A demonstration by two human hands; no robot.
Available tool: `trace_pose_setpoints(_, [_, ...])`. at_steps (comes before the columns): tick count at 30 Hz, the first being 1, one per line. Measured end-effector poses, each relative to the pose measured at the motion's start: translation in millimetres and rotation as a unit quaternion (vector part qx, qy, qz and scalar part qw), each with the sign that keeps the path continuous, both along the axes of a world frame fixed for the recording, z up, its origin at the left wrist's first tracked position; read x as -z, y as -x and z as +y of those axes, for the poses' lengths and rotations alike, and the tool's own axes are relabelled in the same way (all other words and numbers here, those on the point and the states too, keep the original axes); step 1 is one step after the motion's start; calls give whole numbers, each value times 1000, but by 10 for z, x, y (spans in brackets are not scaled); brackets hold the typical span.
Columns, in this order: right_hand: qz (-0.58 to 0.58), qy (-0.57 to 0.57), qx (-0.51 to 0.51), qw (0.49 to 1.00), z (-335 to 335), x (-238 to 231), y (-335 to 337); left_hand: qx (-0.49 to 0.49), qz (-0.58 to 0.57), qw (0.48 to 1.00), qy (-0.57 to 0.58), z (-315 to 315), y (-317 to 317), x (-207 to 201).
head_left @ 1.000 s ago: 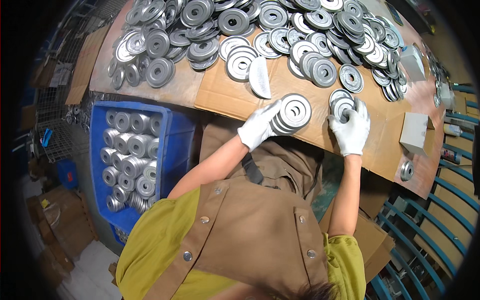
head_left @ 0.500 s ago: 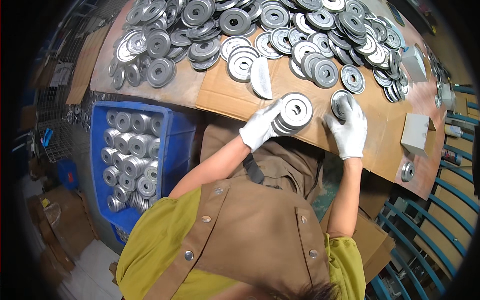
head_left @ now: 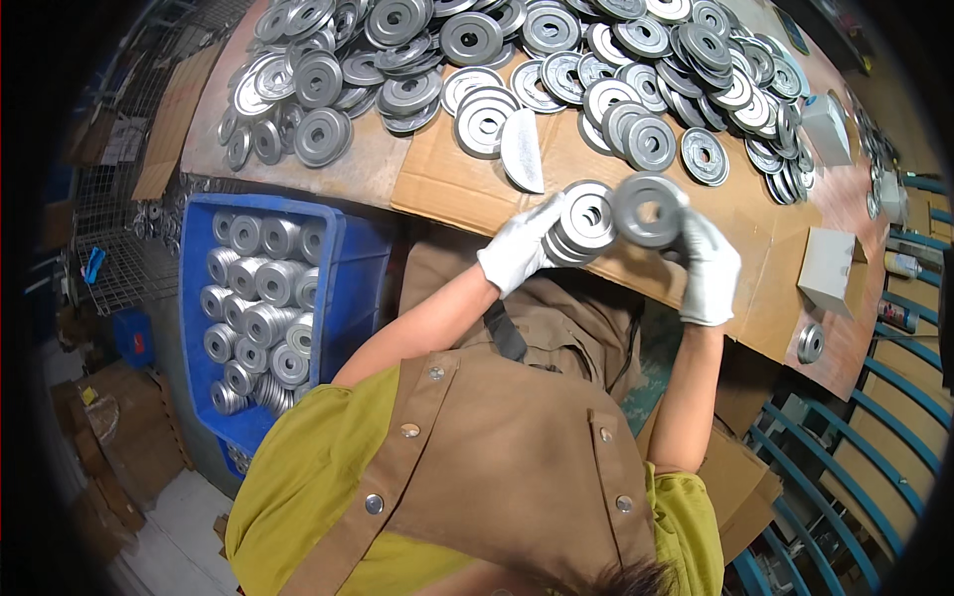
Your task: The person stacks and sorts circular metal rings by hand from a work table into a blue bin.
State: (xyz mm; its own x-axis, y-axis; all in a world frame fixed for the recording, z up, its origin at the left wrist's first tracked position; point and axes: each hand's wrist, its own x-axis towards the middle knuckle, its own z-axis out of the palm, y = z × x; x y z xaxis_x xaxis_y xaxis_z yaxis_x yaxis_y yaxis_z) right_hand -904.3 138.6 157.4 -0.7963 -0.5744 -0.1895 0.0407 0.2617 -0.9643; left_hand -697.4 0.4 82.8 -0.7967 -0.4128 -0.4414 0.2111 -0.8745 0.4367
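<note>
The short stack of round grey metal discs (head_left: 581, 221), each with a raised rim and a round centre hole, lies on its side above the near edge of the bench. Just to its right, a single grey metal disc (head_left: 648, 209) of the same ringed shape faces the camera, its hole plainly visible, almost touching the stack.

Below them lies a flattened sheet of brown cardboard (head_left: 447, 184) covering part of a worn wooden workbench (head_left: 368, 174). The far half of the bench is heaped with many loose grey metal discs (head_left: 477, 60). A white curved plastic piece (head_left: 522, 149) rests on the cardboard just beyond the stack. At the right stand small grey boxes (head_left: 827, 270). To the left, below the bench, a blue plastic crate (head_left: 343, 258) holds rolls of stacked discs.

The left hand (head_left: 517, 253), in a white glove, comes up from the lower left and is wrapped around the stack's near end, fingers closed on it. The right hand (head_left: 708, 268), also gloved, is raised with fingers curled around the single disc's right edge, gripping it.
</note>
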Motion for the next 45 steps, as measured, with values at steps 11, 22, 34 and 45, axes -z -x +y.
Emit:
trace_pose_setpoints(11, [166,-147,-221,950,-310,128,-520,6,-13,999,-35,21,17,-124])
trace_pose_setpoints(22, [601,-204,-160,756,-846,288,231,19,-30,999,-14,-10,10,-70])
trace_pose_setpoints(34, [382,-121,-81,913,-487,404,56,6,23,999,-48,-28,-28,22])
trace_pose_setpoints(45, [6,-6,-160,987,-347,-61,-293,8,31,999,-37,-28,-37,-156])
